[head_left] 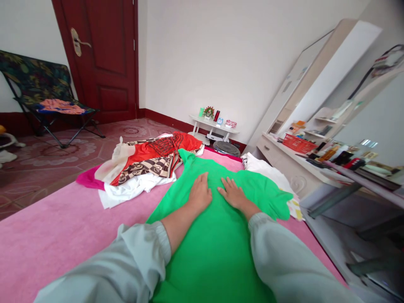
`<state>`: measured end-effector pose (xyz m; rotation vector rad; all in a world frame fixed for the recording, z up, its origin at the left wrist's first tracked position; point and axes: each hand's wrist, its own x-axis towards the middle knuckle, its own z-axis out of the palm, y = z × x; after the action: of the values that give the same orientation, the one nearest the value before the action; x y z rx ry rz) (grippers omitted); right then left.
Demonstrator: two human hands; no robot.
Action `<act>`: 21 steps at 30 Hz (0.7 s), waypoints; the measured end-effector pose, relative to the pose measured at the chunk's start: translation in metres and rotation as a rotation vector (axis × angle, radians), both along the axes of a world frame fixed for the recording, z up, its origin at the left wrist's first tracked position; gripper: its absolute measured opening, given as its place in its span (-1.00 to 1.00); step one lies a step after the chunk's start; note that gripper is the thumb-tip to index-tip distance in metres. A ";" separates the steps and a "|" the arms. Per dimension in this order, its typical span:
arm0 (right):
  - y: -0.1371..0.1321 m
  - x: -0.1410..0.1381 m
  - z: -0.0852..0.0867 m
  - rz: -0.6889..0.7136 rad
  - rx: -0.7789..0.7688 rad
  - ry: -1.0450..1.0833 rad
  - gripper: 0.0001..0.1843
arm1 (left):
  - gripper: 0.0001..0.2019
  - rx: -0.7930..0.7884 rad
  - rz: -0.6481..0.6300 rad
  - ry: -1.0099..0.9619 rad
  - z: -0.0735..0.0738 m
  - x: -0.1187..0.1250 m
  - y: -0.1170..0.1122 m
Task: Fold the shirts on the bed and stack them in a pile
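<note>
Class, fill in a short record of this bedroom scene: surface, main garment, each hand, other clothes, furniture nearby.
Surface: pink bed cover
Main garment: green shirt, spread flat
Left hand: open, palm down on the shirt
Right hand: open, palm down on the shirt
Other clothes: heap of clothes beyond the shirt, to its left
Furniture: folding chair, dressing table

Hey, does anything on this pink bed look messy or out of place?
Yes. A heap of red, checked and white clothes lies crumpled at the edge of the pink bed cover, while the left hand and right hand press flat on the spread green T-shirt.
</note>
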<state>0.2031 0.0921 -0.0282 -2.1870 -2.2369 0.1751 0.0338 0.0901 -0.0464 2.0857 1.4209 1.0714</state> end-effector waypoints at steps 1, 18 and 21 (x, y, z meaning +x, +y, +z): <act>-0.004 -0.005 0.003 -0.016 -0.002 0.006 -0.27 | -0.35 0.004 0.001 -0.002 0.000 0.000 0.001; -0.051 -0.027 -0.016 -0.013 0.281 0.135 -0.40 | -0.62 0.071 0.246 -0.350 0.013 -0.043 0.035; -0.052 -0.028 -0.016 -0.006 0.284 0.146 -0.40 | -0.63 0.215 0.438 -0.208 0.032 -0.071 0.065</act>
<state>0.1751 0.0399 -0.0445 -1.9675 -2.0350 0.0151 -0.0368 0.1549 -0.0145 1.7666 1.7637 1.6228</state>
